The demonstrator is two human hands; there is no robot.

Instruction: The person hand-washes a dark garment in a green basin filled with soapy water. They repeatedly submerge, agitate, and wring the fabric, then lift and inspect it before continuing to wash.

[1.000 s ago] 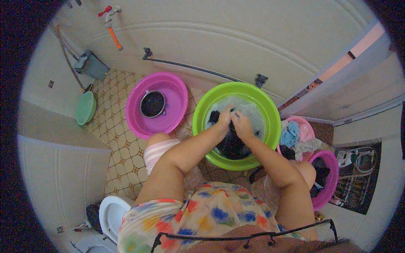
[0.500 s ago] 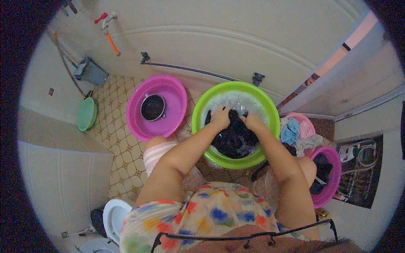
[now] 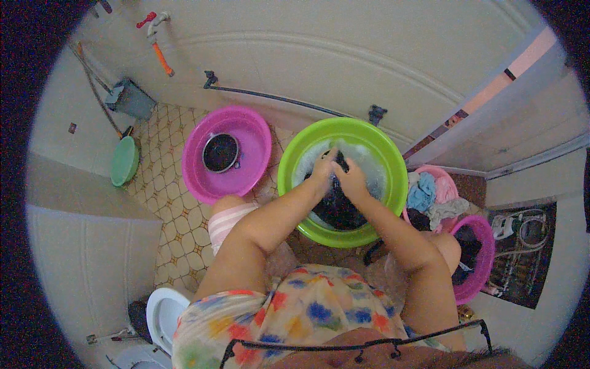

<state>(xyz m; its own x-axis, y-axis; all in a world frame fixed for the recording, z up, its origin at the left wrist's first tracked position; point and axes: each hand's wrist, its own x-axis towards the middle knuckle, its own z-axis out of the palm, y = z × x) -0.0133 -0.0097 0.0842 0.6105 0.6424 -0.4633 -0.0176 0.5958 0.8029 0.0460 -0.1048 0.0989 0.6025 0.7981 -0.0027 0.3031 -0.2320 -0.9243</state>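
In front of me a lime green basin [image 3: 287, 184] holds foamy water and a soaked black garment [image 3: 338, 209]. My left hand [image 3: 323, 168] and my right hand [image 3: 351, 179] are close together over the basin's middle. Both have closed on the upper part of the garment, and a bit of black cloth shows between them. The garment's lower part spreads in the water toward me. Suds [image 3: 376, 166] lie around it, mostly on the far and right sides.
Left of the green basin stands a pink basin [image 3: 255, 169] with a dark round item [image 3: 220, 153] inside. At right are a pink tub of clothes [image 3: 421, 192] and a magenta basin [image 3: 488, 258] with dark cloth. A pipe [image 3: 276, 99] runs along the wall; a toilet [image 3: 166, 313] is lower left.
My hands have come together from a spread position, the right one moving left toward the left one. Cloth is now gathered between them.
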